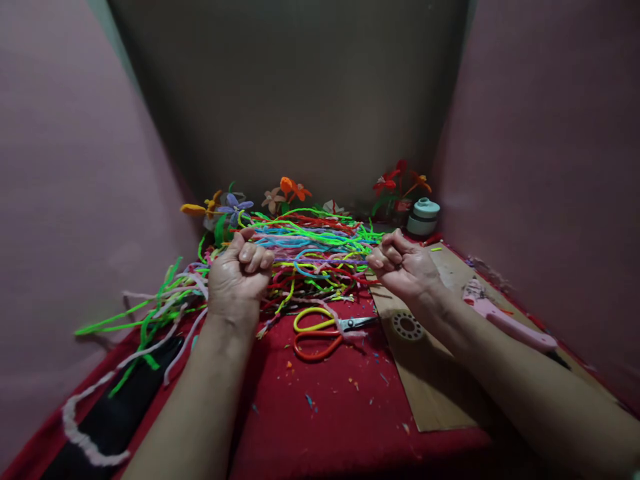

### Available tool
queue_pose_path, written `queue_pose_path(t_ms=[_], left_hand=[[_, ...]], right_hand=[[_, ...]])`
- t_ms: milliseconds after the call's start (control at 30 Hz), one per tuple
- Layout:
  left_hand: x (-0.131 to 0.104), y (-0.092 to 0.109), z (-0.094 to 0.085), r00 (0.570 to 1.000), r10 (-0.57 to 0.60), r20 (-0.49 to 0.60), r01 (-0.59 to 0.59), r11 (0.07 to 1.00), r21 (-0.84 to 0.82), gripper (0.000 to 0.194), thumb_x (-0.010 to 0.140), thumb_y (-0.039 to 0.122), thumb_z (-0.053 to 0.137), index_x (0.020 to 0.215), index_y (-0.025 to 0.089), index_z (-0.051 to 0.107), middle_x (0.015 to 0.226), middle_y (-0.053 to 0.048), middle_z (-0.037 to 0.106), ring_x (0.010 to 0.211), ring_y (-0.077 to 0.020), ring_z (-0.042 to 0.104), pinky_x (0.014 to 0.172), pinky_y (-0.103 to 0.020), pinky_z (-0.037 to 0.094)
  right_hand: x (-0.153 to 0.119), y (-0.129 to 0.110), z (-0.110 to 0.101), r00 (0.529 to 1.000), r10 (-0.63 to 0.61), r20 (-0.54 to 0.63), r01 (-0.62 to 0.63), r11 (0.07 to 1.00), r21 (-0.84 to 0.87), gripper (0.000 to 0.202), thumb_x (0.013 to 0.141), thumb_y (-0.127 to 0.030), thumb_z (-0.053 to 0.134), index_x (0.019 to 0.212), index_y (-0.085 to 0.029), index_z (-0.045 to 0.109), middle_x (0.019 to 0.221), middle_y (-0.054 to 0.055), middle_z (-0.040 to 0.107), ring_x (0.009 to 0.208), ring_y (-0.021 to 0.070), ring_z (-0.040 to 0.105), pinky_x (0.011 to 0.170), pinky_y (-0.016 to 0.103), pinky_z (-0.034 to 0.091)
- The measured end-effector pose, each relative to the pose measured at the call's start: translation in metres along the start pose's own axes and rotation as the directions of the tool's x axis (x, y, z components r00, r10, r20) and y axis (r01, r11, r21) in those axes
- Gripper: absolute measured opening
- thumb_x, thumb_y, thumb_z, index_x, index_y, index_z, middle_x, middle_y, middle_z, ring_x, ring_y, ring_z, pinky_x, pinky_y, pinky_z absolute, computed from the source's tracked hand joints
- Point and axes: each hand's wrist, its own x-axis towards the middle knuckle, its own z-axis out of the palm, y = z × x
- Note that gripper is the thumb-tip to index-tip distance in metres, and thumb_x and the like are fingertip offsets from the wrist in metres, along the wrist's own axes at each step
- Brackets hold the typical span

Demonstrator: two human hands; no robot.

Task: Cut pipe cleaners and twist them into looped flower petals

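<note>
My left hand (243,267) is closed in a fist, palm side up, in front of a heap of colourful fuzzy pipe cleaners (310,233). At about the same height, my right hand (400,263) is also closed, with its fingers curled inward. A thin purple pipe cleaner (323,261) runs nearly straight between the two fists; whether they grip it or it lies in the heap, I cannot tell. Below and between the hands, scissors (315,333) with one yellow and one red handle loop lie on the red cloth (340,413). A pink strand crosses the scissors.
On the right, a cardboard sheet (430,393) carries a tape roll (407,326) and a pink-handled tool (515,323). Pipe-cleaner flowers (235,208) and a pale green lidded container (424,217) stand behind. A black flat item (120,413) lies at left. Walls rise on both sides.
</note>
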Motion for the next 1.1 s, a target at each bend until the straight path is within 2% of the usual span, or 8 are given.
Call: queue_pose_path(t_ms=[200,367,500,567,667,800,933,1100], left_hand=[[-0.001,0.000,0.000,1.000,0.012,0.013,-0.012,1.000,0.016,0.033,0.094,0.018,0.032,0.071,0.010,0.055,0.034,0.009,0.031,0.029,-0.0036,0.022,0.038,-0.018,0.029],[0.003,-0.001,-0.001,0.987,0.082,0.135,-0.078,0.996,-0.038,0.030,0.093,0.026,0.036,0.078,0.014,0.059,0.038,0.008,0.038,0.032,-0.0037,0.032,0.041,-0.018,0.036],[-0.002,-0.013,0.004,0.962,0.093,0.257,-0.071,0.993,-0.094,0.029,0.083,0.044,0.051,0.096,0.020,0.060,0.083,-0.003,0.067,0.082,-0.0122,0.064,0.080,-0.028,0.051],[-0.007,-0.022,0.006,0.938,0.066,0.341,-0.054,0.997,-0.045,0.041,0.077,0.049,0.058,0.105,0.018,0.059,0.111,-0.009,0.062,0.110,-0.0192,0.055,0.095,-0.033,0.045],[-0.015,-0.034,0.007,0.905,-0.005,0.425,-0.013,0.999,0.039,0.059,0.069,0.056,0.063,0.115,0.019,0.056,0.126,-0.013,0.054,0.124,-0.0254,0.043,0.100,-0.039,0.041],[-0.023,-0.043,0.006,0.831,-0.139,0.539,0.015,0.973,0.229,0.059,0.066,0.039,0.071,0.120,0.020,0.055,0.126,-0.011,0.055,0.125,-0.0263,0.042,0.103,-0.039,0.036],[-0.030,-0.052,0.006,0.775,-0.342,0.531,0.051,0.872,0.486,0.046,0.067,0.015,0.069,0.112,0.018,0.062,0.120,-0.010,0.060,0.118,-0.0265,0.050,0.101,-0.037,0.038],[-0.029,-0.065,0.006,0.816,-0.310,0.488,0.018,0.858,0.514,0.022,0.082,0.027,0.057,0.095,0.013,0.068,0.108,-0.012,0.067,0.098,-0.0229,0.063,0.090,-0.035,0.046]], right_hand=[[0.000,0.000,0.001,0.998,0.007,-0.061,-0.007,1.000,-0.008,0.045,0.094,-0.028,0.034,0.050,-0.017,0.039,0.038,-0.007,0.020,0.037,0.0079,0.019,0.041,0.021,0.030],[0.001,0.004,-0.002,1.000,-0.003,-0.020,0.004,0.999,0.040,0.041,0.095,-0.026,0.030,0.062,-0.015,0.051,0.038,-0.008,0.019,0.036,0.0068,0.019,0.040,0.019,0.030],[0.003,0.005,-0.003,0.999,0.015,-0.043,-0.009,0.991,0.132,0.040,0.097,-0.026,0.023,0.074,-0.014,0.054,0.040,-0.009,0.017,0.036,0.0070,0.020,0.041,0.018,0.031],[0.002,0.004,-0.003,0.998,0.028,-0.049,-0.018,0.981,0.192,0.039,0.097,-0.026,0.022,0.075,-0.014,0.053,0.041,-0.009,0.016,0.036,0.0074,0.022,0.041,0.019,0.032],[0.002,0.000,-0.004,0.997,0.044,-0.062,-0.025,0.960,0.280,0.038,0.097,-0.026,0.021,0.076,-0.015,0.051,0.043,-0.009,0.015,0.036,0.0078,0.022,0.041,0.019,0.031],[0.002,-0.002,-0.007,0.998,0.045,-0.054,-0.025,0.943,0.332,0.039,0.097,-0.026,0.020,0.077,-0.015,0.050,0.044,-0.009,0.016,0.037,0.0081,0.024,0.041,0.020,0.032],[0.002,0.000,-0.008,0.997,0.068,-0.031,-0.054,0.940,0.337,0.038,0.097,-0.025,0.019,0.079,-0.014,0.051,0.043,-0.009,0.019,0.037,0.0083,0.026,0.041,0.020,0.035],[0.003,0.004,-0.008,0.996,0.087,-0.024,-0.074,0.941,0.329,0.035,0.096,-0.024,0.022,0.080,-0.014,0.052,0.044,-0.007,0.033,0.038,0.0082,0.034,0.046,0.021,0.044]])
